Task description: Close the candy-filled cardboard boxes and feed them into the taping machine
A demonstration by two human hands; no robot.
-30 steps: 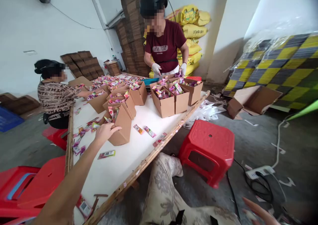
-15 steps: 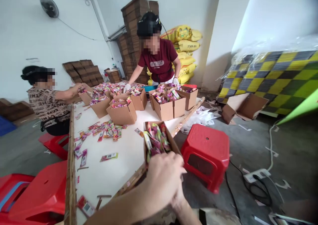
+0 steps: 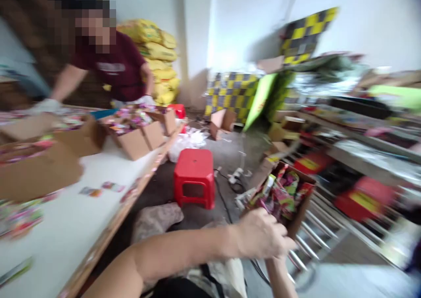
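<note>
An open cardboard box [image 3: 301, 212] full of colourful packets [image 3: 279, 193] is off the table, at the right, above a metal roller rack. My left hand [image 3: 259, 234] lies across its near edge with the fingers curled over the rim. Below it my right hand [image 3: 278, 256] is at the near side of the box, mostly covered by the left hand, so its fingers are hidden. Both forearms come in from the bottom of the view.
The white table [image 3: 108, 171] with filled boxes [image 3: 131, 142] and loose packets is at the left. A person [image 3: 113, 70] stands behind it. A red stool [image 3: 194, 171], cables and the roller rack [image 3: 315, 236] stand rightward.
The view has swung right. My hands and the packet box have moved away from the table's edge to above the rack. The seated person has left the view.
</note>
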